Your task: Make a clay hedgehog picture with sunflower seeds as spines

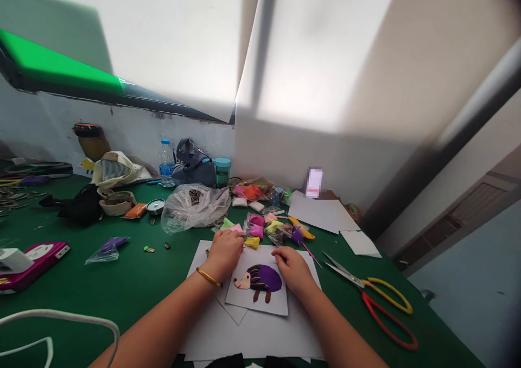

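Observation:
A paper card (236, 297) bears a hedgehog picture (266, 279) with a purple clay body, pale face, brown legs and a row of dark, striped spines near the head. It lies on larger white sheets (203, 332). My left hand (226, 253), with a gold bangle at the wrist, rests past the card's upper left corner. Its fingers are curled down and their tips hidden. Beside the card's upper right edge, my right hand (295, 270) has thumb and forefinger pinched together; anything between them is too small to tell. A yellow clay lump (252, 242) lies between the hands.
Bagged coloured clay (256, 226) lies behind the hands, near a clear plastic bag (195, 208). Large scissors (362, 284) with yellow and red handles lie partly spread at right. Striped seeds (150, 249), a purple clay packet (109, 248) and a magenta box (38, 265) are at left.

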### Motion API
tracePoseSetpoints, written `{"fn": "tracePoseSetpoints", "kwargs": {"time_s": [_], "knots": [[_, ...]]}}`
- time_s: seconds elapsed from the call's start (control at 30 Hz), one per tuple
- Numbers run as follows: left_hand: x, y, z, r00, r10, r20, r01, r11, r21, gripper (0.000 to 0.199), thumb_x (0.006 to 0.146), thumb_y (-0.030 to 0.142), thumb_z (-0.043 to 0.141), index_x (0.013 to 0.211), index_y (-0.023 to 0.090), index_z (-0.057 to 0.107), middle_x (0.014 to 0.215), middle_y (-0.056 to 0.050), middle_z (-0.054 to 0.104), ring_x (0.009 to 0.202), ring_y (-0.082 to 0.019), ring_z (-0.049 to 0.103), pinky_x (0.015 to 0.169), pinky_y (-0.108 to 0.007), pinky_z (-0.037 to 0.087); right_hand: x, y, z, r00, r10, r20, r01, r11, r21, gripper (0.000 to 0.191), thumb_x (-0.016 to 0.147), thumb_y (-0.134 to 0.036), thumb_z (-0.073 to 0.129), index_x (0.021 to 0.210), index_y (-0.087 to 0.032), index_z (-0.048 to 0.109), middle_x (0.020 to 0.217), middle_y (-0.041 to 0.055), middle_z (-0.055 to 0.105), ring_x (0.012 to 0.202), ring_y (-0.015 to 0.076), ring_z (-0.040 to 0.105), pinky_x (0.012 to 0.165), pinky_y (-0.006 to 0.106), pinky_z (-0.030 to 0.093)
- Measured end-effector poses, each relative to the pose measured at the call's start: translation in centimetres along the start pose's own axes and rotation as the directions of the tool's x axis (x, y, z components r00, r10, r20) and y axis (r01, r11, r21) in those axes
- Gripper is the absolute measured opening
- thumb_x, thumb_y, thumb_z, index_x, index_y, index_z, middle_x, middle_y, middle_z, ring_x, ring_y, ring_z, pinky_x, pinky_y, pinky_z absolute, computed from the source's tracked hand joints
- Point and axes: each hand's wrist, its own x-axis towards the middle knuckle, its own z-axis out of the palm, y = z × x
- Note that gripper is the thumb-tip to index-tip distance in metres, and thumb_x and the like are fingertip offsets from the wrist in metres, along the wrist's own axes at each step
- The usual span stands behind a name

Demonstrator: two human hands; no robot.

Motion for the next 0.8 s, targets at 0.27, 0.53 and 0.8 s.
{"fn": "tracePoseSetpoints", "kwargs": {"time_s": [0.27,0.53,0.8], "knots": [[0.0,-0.6,-0.9,0.989,-0.143,-0.039,0.127,0.953,-0.275,0.019,0.092,0.019,0.048,0.095,0.019,0.067,0.099,-0.009,0.068,0.096,-0.025,0.06,0.086,-0.038,0.042,-0.1,-0.2,0.1,0.997,-0.071,-0.038,0.072,0.997,0.025,0.027,0.089,-0.025,0.045,0.097,-0.022,0.071,0.101,0.0069,0.07,0.099,0.0233,0.062,0.087,0.036,0.048],[-1.3,1.8,-0.7,0.998,-0.055,0.031,0.063,0.8,-0.596,0.013,0.087,0.021,0.058,0.091,0.023,0.07,0.093,0.0,0.073,0.089,-0.016,0.067,0.079,-0.023,0.05,-0.7,-1.7,0.9,0.979,-0.203,-0.028,0.205,0.964,0.169,0.023,0.088,-0.03,0.054,0.105,-0.024,0.069,0.104,0.0048,0.069,0.099,0.0217,0.061,0.088,0.034,0.047],[-2.2,3.0,-0.6,0.995,-0.074,0.06,0.095,0.765,-0.637,0.011,0.085,0.02,0.058,0.092,0.021,0.067,0.089,0.0,0.072,0.083,-0.017,0.065,0.076,-0.026,0.049,-0.9,-2.7,1.0,0.987,-0.153,-0.047,0.159,0.97,0.182,0.009,0.081,-0.026,0.061,0.076,-0.022,0.067,0.094,0.0041,0.063,0.097,0.0212,0.059,0.09,0.033,0.045]]}}
